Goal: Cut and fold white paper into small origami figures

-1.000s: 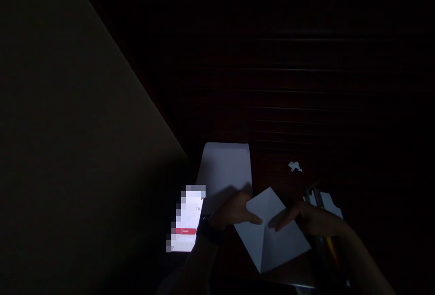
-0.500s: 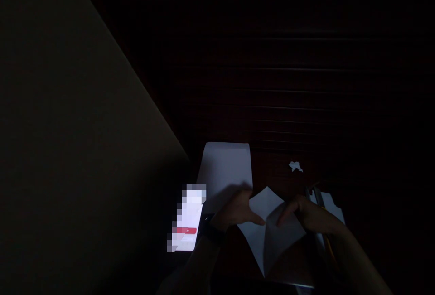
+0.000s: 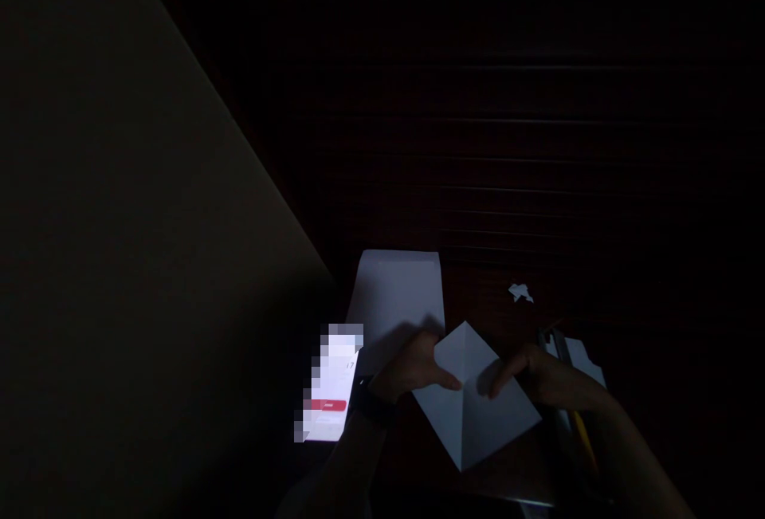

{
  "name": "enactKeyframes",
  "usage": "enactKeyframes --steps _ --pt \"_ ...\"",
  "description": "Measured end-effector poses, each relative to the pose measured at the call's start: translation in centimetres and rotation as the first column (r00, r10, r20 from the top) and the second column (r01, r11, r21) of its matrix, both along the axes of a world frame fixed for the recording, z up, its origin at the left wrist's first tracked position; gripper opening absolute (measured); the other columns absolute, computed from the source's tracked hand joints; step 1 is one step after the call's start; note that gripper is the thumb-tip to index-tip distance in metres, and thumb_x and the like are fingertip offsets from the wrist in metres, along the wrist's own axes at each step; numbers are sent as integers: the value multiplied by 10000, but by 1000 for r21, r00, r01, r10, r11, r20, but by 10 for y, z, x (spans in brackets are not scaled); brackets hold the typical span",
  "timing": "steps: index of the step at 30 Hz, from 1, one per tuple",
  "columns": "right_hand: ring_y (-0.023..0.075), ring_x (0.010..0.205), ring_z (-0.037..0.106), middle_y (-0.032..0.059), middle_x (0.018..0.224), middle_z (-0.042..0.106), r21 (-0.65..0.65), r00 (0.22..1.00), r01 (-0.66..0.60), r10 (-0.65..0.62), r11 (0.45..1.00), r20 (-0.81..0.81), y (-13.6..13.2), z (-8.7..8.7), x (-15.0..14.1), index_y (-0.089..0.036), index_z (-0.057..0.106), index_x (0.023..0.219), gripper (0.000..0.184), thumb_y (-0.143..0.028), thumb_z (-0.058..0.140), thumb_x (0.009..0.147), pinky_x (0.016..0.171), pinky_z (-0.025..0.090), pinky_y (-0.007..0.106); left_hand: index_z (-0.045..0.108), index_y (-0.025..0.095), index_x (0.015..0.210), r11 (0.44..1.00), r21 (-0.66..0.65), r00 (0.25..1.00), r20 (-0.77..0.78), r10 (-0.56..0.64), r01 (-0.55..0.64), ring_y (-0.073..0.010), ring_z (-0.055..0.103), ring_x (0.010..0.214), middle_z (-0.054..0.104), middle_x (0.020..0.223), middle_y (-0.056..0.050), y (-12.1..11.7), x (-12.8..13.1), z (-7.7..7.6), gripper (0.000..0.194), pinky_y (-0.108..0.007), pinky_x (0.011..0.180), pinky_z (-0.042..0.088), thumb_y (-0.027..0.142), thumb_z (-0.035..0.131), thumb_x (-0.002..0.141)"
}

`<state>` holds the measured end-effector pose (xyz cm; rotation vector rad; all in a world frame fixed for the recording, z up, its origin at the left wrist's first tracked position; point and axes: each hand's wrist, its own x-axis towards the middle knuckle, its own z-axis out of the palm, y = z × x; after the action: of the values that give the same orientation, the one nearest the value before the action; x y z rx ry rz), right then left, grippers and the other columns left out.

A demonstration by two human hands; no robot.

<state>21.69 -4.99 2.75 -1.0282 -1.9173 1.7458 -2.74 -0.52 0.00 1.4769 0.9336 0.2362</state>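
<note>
A white square sheet of paper (image 3: 463, 431), turned corner-up like a diamond, has a crease running from its far corner to its near corner. My left hand (image 3: 418, 363) grips its left side, thumb lying on top close to the crease, with the other fingers mostly out of sight. On the right side, my right hand (image 3: 538, 375) holds the sheet with a digit bent down onto its surface; its remaining fingers are hard to see in the dark. A dark watch or band (image 3: 374, 407) circles my left wrist.
A lit phone screen (image 3: 330, 383) glows at left. Behind my left hand lies a pale sheet of paper (image 3: 400, 288). A small folded white paper piece (image 3: 520, 292) sits farther back. Right of my right hand are more white paper (image 3: 584, 359) and a yellow-edged tool (image 3: 582, 439).
The creased sheet has opened out flatter, its near corner shifting slightly up and left. Both hands keep nearly the same places on it.
</note>
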Motion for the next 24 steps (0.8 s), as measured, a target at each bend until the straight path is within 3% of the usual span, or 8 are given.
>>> enactKeyframes --steps 4,9,17,24 --pt "176 814 649 27 867 719 -28 1000 -24 23 999 -6 0 -5 1 -192 730 856 329 -36 527 649 750 491 294 658 133 865 1000 -2 999 -28 24 -24 -207 630 751 682 872 -54 0 1 0 393 -247 580 454 312 773 535" --pt "188 795 651 44 864 719 -37 998 55 -56 998 -33 0 -3 0 -187 732 846 209 -127 629 674 728 494 289 656 136 877 998 -59 1000 1 9 -9 -173 613 691 676 827 -44 -2 3 4 375 -232 559 428 426 692 641" --pt "227 1022 594 42 1056 680 -40 996 -70 72 997 56 -6 19 -11 -230 698 1009 452 -46 485 656 926 417 372 664 147 910 997 -33 997 -24 -77 76 -178 612 717 673 846 -38 0 -5 14 407 -238 581 418 479 656 673" --pt "228 1055 577 20 1139 643 -16 992 -51 52 999 115 -13 9 -24 -280 670 1060 479 -60 528 659 917 431 351 664 171 941 992 3 992 -26 -123 123 -170 614 735 675 864 -23 3 -8 15 323 -228 600 421 392 647 706"
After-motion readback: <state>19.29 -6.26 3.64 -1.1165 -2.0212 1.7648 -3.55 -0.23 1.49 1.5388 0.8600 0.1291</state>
